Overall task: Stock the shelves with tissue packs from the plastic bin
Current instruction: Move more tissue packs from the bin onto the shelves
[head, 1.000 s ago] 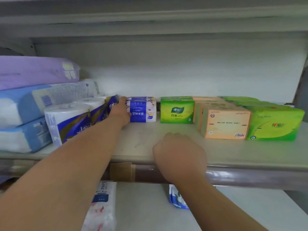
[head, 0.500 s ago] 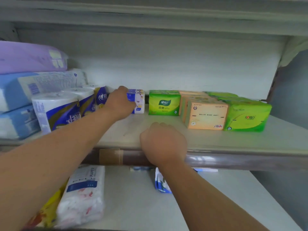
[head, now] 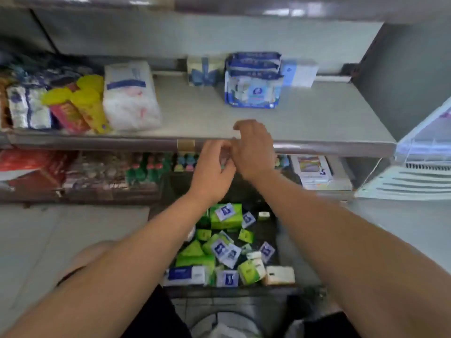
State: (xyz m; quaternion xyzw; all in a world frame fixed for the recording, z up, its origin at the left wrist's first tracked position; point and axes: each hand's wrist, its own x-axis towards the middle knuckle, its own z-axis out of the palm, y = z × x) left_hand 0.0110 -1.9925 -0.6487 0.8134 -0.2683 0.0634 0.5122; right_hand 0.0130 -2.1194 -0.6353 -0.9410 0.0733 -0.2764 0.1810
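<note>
The bin (head: 231,291) stands on the floor (head: 73,240) with tissue packs (head: 225,215) heaped in it. Behind and above the bin runs a shelf (head: 317,123). On it a stack of packs (head: 252,81) sits straight behind the bin, with a bag (head: 130,96) further left. Bottles (head: 146,167) stand left of the bin.

Soft even indoor light, glare along top edge, heavy motion blur, wide-angle bending at edges

The grey shelf (head: 317,123) is showing a smooth, matt painted top, while its rounded front edge is shining like polished metal. The tissue packs (head: 225,215) in the near dark plastic bin (head: 219,291) are gleaming in glossy film wrap. At the far left, a white pack (head: 131,98) is wearing crinkled, shiny plastic. The floor (head: 61,240) is looking smooth and dull.
</note>
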